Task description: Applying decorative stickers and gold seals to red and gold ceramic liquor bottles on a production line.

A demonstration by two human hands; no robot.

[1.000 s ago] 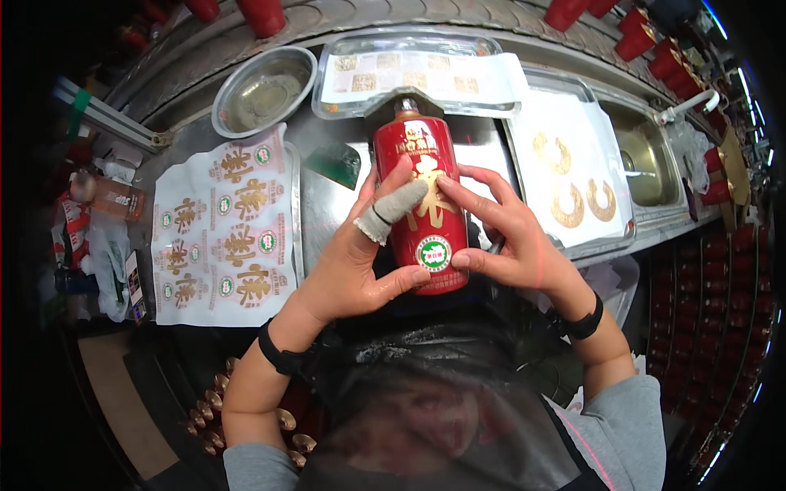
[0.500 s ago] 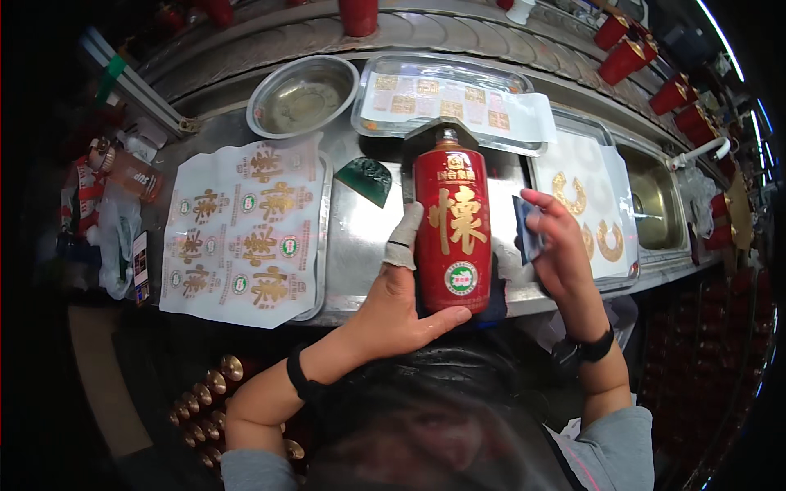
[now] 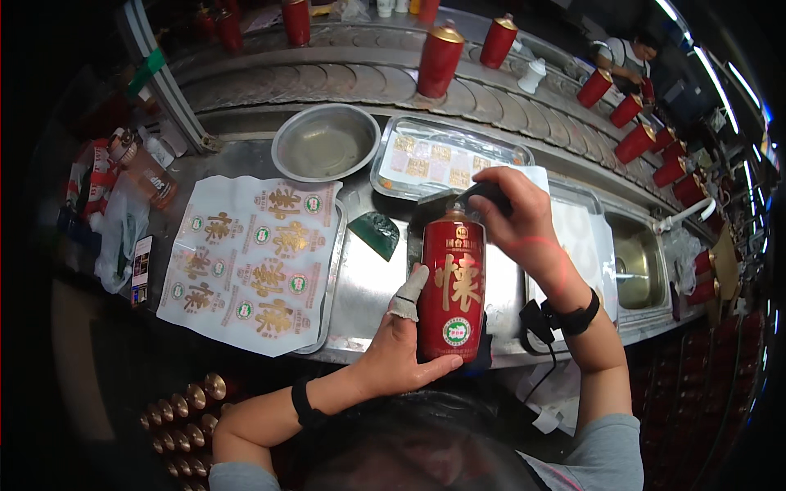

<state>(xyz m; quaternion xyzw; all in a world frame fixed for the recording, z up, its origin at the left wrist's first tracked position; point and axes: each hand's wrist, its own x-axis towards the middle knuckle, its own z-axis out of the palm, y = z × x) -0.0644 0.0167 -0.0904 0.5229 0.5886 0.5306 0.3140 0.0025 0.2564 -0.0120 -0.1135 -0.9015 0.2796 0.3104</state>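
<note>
A red bottle (image 3: pixel 451 304) with large gold lettering and a round green-and-white emblem faces me, its bare neck pointing away. My left hand (image 3: pixel 399 348) grips its lower left side, with a pale finger cover on one digit. My right hand (image 3: pixel 524 219) is above and right of the neck. Its fingers are closed on a dark flat piece (image 3: pixel 491 198), partly hidden by them. A dark angular block (image 3: pixel 431 209) shows behind the bottle's shoulder. To the left lies a dark green flat piece (image 3: pixel 374 235), next to a sheet of gold-and-green decals (image 3: pixel 246 270) on a tray.
Beyond the bottle stand a metal bowl (image 3: pixel 288 146) of liquid and a tray (image 3: pixel 382 175) with gold square decals. A sink (image 3: pixel 639 266) is at the right. Red bottles (image 3: pixel 440 61) stand along the conveyor (image 3: pixel 352 86). A person (image 3: pixel 629 59) sits at the far right.
My right hand has moved from beside the bottle up to its neck, with the flat piece. The view has shifted, showing more of the conveyor. My left hand still grips the bottle.
</note>
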